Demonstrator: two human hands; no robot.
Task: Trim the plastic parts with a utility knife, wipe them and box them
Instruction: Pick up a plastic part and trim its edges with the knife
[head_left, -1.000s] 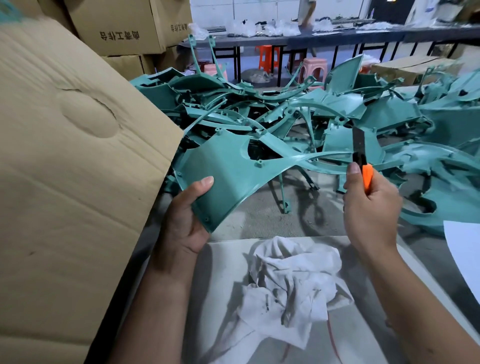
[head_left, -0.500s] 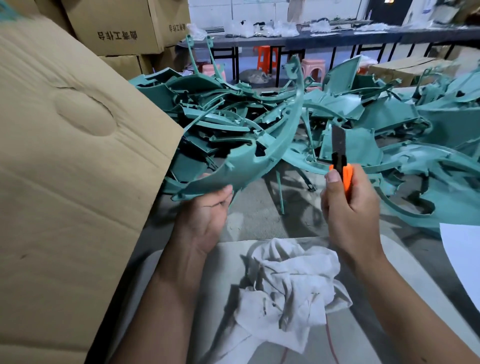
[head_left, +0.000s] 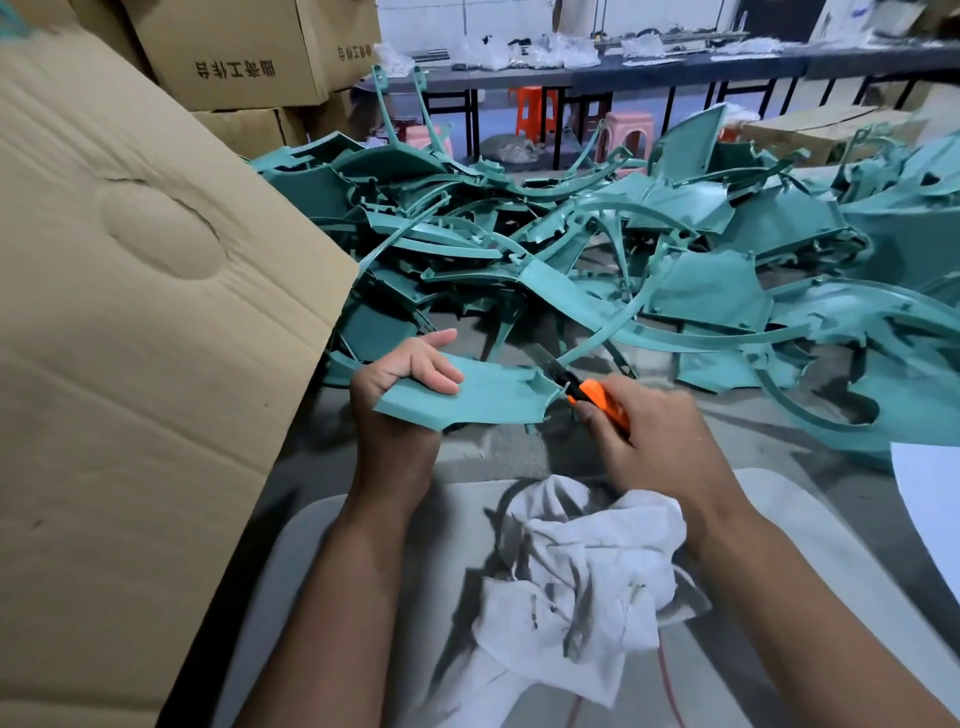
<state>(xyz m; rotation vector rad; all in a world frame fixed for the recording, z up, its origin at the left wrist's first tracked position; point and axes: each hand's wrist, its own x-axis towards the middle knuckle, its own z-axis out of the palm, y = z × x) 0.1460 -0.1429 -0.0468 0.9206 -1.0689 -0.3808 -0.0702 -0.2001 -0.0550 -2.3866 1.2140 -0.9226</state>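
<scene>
Trimming a teal plastic part (head_left: 488, 397)

My left hand (head_left: 402, 376) grips the part; my right hand (head_left: 649, 441) grips the orange utility knife (head_left: 597, 400), blade at its edge.

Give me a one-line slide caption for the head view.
Left hand holds a teal plastic part while right hand sets an orange utility knife to its edge.

A single wide-angle view looks from the person's head, forward and steeply down, close over both forearms and the hands (head_left: 524, 410). The near table (head_left: 467, 457) fills the lower frame. Farther off, toward the top edge, stand stacked cartons (head_left: 234, 57) and long benches (head_left: 675, 67), bent by the lens.
</scene>
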